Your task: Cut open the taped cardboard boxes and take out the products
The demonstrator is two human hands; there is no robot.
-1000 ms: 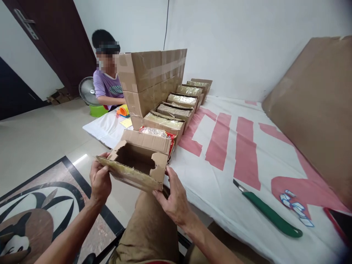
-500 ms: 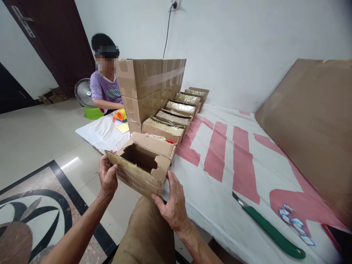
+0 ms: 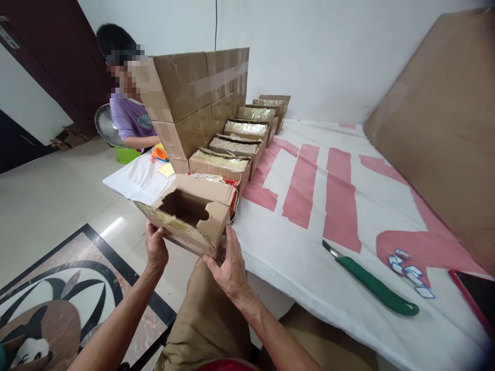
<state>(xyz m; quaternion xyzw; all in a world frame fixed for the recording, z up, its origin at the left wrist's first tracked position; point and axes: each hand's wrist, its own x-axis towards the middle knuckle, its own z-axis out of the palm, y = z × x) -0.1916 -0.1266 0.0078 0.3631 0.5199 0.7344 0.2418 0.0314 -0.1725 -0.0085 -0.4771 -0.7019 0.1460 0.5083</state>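
Both my hands hold a small open cardboard box (image 3: 193,216) with torn flaps, just off the near left corner of the table. My left hand (image 3: 155,248) grips its lower left side, fingers closed on the cardboard. My right hand (image 3: 228,263) clasps its right corner from below. The box looks hollow inside. Right behind it lies a red and clear plastic packet (image 3: 221,180), then a row of small open boxes (image 3: 232,157) with gold-wrapped contents running back along the table.
A tall taped cardboard carton (image 3: 193,98) stands left of the row. A green-handled knife (image 3: 371,281) lies on the white and red table cover (image 3: 309,226). A big cardboard sheet (image 3: 444,118) leans at the right. A person in a purple shirt (image 3: 129,116) sits beyond, by a fan.
My hands have shifted a little lower on the box and drawn it slightly nearer. The view has swung to the right and down.
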